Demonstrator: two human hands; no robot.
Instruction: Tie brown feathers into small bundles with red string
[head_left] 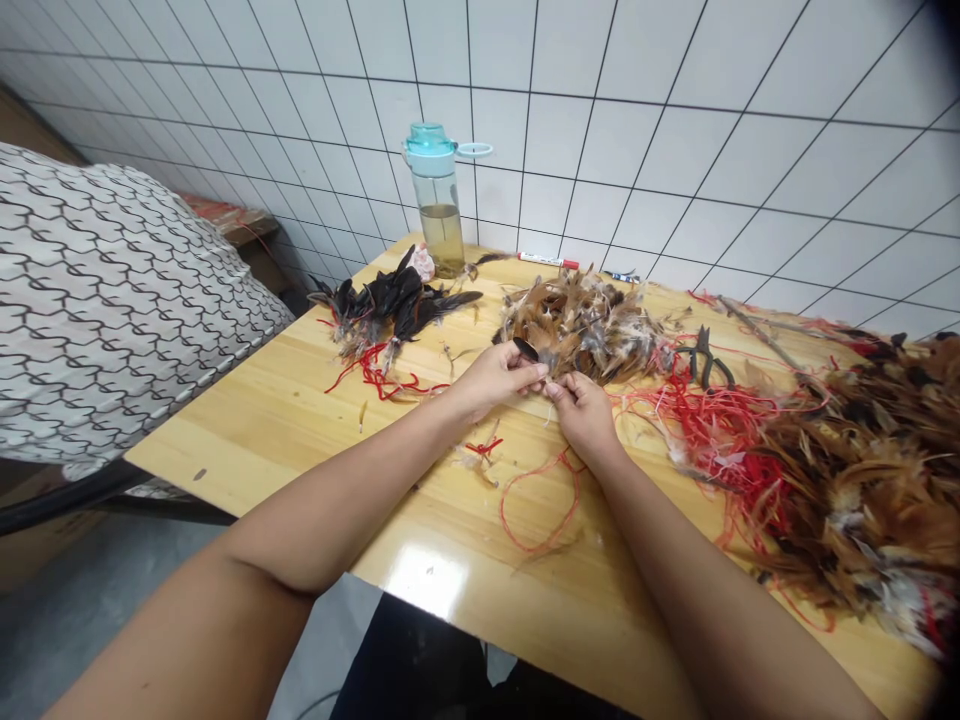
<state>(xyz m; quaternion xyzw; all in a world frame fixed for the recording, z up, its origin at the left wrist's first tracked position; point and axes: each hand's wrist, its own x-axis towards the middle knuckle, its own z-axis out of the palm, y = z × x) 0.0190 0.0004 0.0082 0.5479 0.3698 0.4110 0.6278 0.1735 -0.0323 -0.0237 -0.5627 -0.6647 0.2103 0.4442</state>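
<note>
My left hand [497,375] is closed in a pinch on a small dark feather [526,349] just above the wooden table [300,400]. My right hand [583,410] is closed too, fingertips meeting the left hand's, pinching something small I cannot make out. Both hands sit at the near edge of a pile of brown feathers [585,320]. A loose loop of red string [540,505] lies on the table below my right wrist.
A bunch of black feathers [394,300] with red string lies at the left. Black pliers [705,360] rest right of the brown pile. A large heap of brown feathers and red string [847,470] fills the right. A teal-capped bottle [437,200] stands by the tiled wall, with markers beside it.
</note>
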